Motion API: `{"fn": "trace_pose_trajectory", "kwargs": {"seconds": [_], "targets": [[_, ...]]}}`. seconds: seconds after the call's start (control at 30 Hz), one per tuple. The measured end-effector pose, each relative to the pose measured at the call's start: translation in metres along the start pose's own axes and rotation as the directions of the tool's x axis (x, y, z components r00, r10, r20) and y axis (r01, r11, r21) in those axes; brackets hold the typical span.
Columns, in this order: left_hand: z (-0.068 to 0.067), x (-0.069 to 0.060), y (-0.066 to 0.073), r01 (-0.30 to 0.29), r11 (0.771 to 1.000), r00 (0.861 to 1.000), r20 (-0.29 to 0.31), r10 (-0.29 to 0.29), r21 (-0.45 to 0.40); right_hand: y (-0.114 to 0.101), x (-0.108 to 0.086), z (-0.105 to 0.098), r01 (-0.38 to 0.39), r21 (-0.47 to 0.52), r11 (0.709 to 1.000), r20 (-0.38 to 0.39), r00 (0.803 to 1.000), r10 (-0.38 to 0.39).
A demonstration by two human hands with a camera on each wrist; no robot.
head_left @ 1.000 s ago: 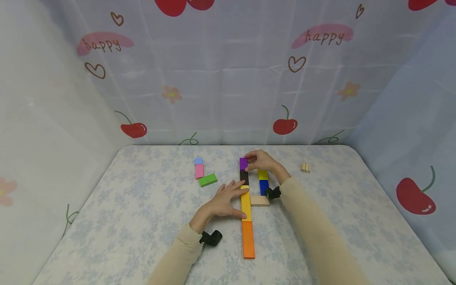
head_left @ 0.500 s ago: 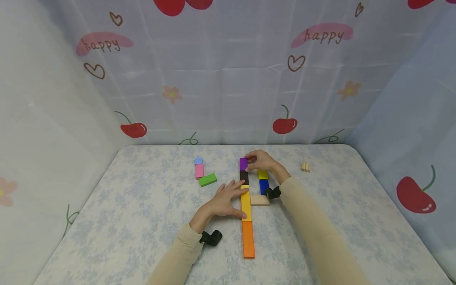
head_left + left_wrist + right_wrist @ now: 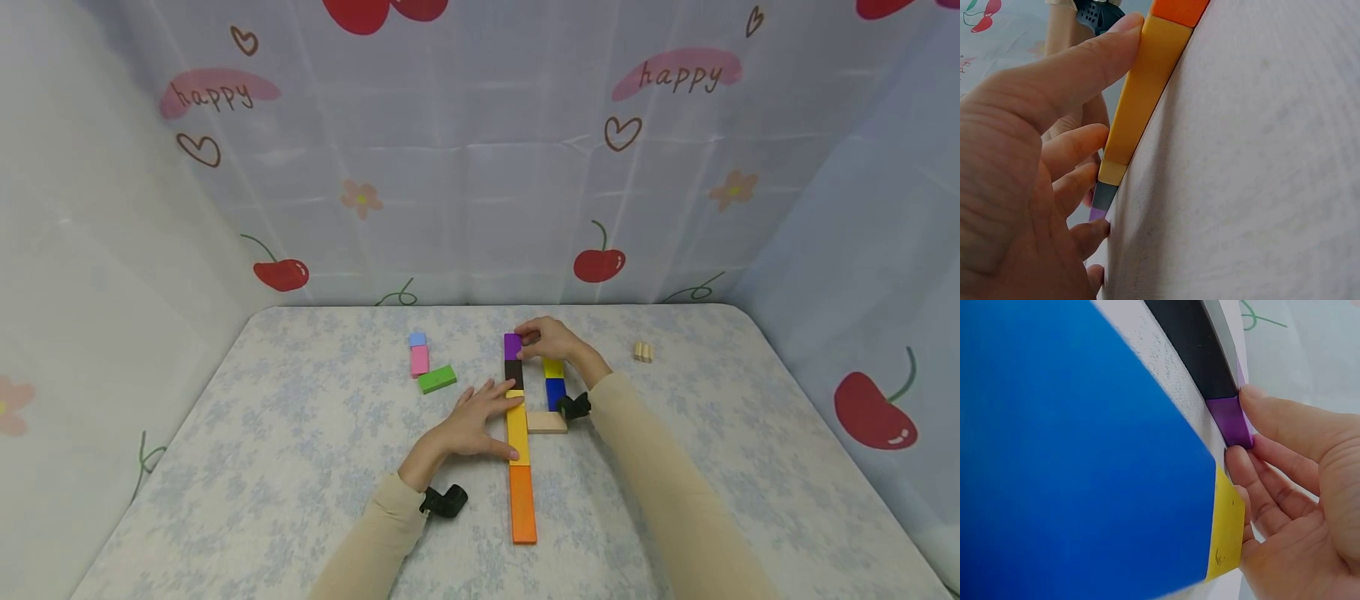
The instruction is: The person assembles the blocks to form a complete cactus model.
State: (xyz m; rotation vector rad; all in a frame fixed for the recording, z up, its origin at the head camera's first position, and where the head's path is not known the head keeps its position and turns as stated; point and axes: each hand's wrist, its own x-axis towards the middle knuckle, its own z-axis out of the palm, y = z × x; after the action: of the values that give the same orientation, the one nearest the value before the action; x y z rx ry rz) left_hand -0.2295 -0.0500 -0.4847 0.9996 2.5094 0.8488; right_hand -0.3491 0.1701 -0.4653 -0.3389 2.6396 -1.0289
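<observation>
4 blocks in line, end to end on the table (image 3: 300, 433), far to near: purple block (image 3: 512, 346), black block (image 3: 513, 372), amber block (image 3: 518, 437), orange block (image 3: 522, 504). Right hand (image 3: 553, 340) at far end, grip pinching purple block, thumb by the black seam. Left hand (image 3: 471, 421): grip spread, thumb and fingers touching amber block, not wrapped round it. Branch on the right: wood block (image 3: 547, 423) at amber block's side, then blue block (image 3: 555, 393), then yellow block (image 3: 553, 368). Judged progress: line and branch look joined, likely just truing up the purple end. Outside it: green block (image 3: 437, 379), pink block (image 3: 419, 360), light-blue block (image 3: 417, 339), small wood pieces (image 3: 643, 352); can't tell if those 4 lots are left to add.
</observation>
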Motion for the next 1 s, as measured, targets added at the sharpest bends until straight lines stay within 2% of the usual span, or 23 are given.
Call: {"fn": "trace_pose_trajectory", "kwargs": {"seconds": [0.23,0.43,0.73,1.0], "targets": [[0.0,-0.001,0.001,-0.001,1.0,1.0,-0.006,0.001,0.001,-0.002,-0.006,-0.003,0.072,-0.006,0.997,-0.003,0.997,-0.072],[0.0,0.0,0.001,0.003,1.0,1.0,-0.006,-0.003,0.003,0.0,-0.023,-0.014,0.148,0.009,0.989,-0.063,0.987,-0.147],[0.001,0.0,0.0,0.009,1.0,1.0,-0.004,-0.009,-0.001,0.021,-0.059,-0.028,0.183,0.026,0.983,-0.184,0.967,-0.175],[0.0,0.0,0.0,-0.015,1.0,1.0,-0.015,0.015,-0.003,0.042,-0.085,-0.047,0.16,0.031,0.987,-0.283,0.948,-0.145]]}}
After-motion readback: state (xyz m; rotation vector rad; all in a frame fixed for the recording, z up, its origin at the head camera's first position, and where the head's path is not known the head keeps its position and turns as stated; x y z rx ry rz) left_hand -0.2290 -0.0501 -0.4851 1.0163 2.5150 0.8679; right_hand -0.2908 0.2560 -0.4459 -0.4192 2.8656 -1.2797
